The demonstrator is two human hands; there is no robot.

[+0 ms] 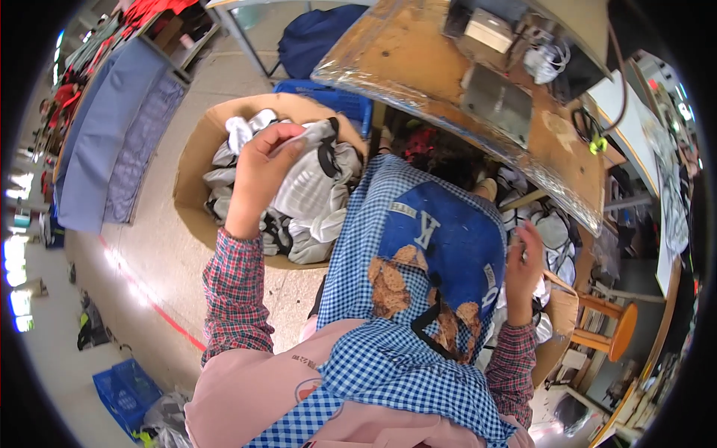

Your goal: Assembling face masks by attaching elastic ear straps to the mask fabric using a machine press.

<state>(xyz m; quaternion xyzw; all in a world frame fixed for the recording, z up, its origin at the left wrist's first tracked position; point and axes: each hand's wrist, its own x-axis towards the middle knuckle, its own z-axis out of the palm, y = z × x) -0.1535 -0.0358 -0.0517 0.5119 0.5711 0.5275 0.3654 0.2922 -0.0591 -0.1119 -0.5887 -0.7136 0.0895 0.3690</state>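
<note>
My left hand (261,173) is over the large cardboard box on the left, thumb and fingers pinched on the edge of a pale grey-white garment piece (302,187) with black trim. The piece hangs down over the heap of similar white and black fabric pieces (220,179) inside the box (196,149). Off to the right of my lap, my right hand (524,261) is raised with loosely bent fingers apart, and nothing shows in it. Just beyond that hand lies another pile of white and black fabric pieces (556,231).
A worn wooden table (418,56) with film-wrapped edges stands ahead, bearing a machine plate (497,101). A blue crate (328,97) sits behind the left box. At right are a second cardboard box (562,321) and a wooden stool (620,332). A blue checked apron (388,343) covers my lap.
</note>
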